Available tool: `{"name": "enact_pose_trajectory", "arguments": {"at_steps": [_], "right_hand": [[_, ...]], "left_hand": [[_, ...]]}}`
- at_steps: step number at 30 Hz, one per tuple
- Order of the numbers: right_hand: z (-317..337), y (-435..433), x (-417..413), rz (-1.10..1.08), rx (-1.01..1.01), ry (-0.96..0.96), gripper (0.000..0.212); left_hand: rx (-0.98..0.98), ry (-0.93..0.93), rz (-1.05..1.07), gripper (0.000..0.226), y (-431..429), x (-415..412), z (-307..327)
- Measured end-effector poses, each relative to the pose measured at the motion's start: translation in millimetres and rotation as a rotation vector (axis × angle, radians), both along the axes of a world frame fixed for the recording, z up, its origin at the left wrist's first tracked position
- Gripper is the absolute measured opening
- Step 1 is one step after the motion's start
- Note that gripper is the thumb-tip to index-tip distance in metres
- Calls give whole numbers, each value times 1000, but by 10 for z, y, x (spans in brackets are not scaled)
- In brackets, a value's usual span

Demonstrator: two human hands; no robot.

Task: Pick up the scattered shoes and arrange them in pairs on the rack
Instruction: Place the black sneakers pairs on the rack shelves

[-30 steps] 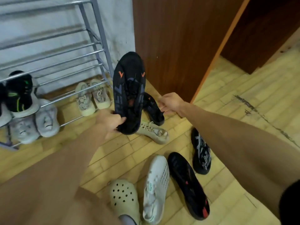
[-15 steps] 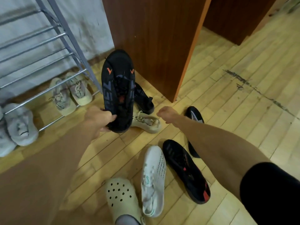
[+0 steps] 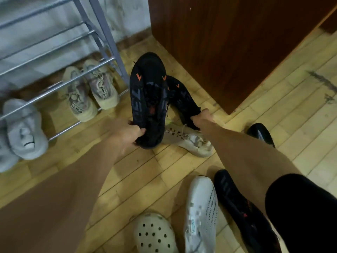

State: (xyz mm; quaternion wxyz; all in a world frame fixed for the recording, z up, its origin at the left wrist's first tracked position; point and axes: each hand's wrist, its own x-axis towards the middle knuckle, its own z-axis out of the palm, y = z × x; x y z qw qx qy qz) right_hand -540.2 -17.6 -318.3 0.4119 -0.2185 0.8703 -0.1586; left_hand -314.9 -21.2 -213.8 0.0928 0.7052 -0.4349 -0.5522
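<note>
My left hand (image 3: 130, 131) grips the heel of a black shoe with orange marks (image 3: 148, 92), held up toe-forward above the floor. Its matching black shoe (image 3: 182, 97) lies just right of it, and my right hand (image 3: 201, 117) is closed on its heel. A beige sneaker (image 3: 191, 141) lies on the floor beneath both hands. The grey metal rack (image 3: 102, 31) stands at the left; under its lowest rail sit a beige pair (image 3: 91, 92) and a grey pair (image 3: 21, 132).
Near me on the wooden floor lie a cream perforated clog (image 3: 155, 234), a white shoe (image 3: 202, 212) and a black shoe with red marks (image 3: 240, 212). Another black shoe (image 3: 260, 132) shows behind my right forearm. A brown cabinet (image 3: 228, 42) stands at the right back.
My right hand reached forward and closed on the heel of the second black shoe. The view shifted back toward the rack; the left hand kept its shoe.
</note>
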Motion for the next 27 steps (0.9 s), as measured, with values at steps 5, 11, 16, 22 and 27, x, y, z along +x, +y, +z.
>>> {"name": "enact_pose_trajectory", "arguments": {"at_steps": [5, 11, 16, 22, 27], "right_hand": [[164, -74, 2, -68, 7, -218, 32], [654, 14, -42, -30, 39, -267, 39], [1157, 256, 53, -6, -68, -327, 42], [1709, 464, 275, 45, -177, -350, 36], [2065, 429, 505, 180, -194, -306, 33]], "left_hand": [[9, -57, -46, 35, -37, 263, 7], [-16, -97, -42, 36, 115, 442, 306], [-59, -99, 0, 31, 363, 557, 681], [-99, -78, 70, 36, 622, 834, 1112], [-99, 36, 159, 38, 688, 1017, 1337]]}}
